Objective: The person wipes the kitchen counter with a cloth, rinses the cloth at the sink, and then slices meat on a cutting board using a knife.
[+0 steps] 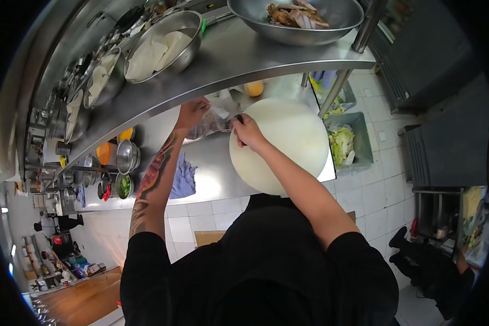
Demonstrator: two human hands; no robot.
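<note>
My right hand is wrapped round the black handle of a knife above the left part of a round, pale chopping board. I cannot make out the blade. Just left of the board is my left hand, its fingers drawn together near a clear plastic bag. What those fingers hold, if anything, is too small to tell. Dark contents show inside the bag. A crumpled blue cloth lies on the steel table by my left forearm.
Overhead, a steel shelf bears a bowl of cooked meat and bowls with white sheets. An orange item sits behind the board. Right of the table stands a bin of leafy scraps; metal bowls are at left. Another person is at lower right.
</note>
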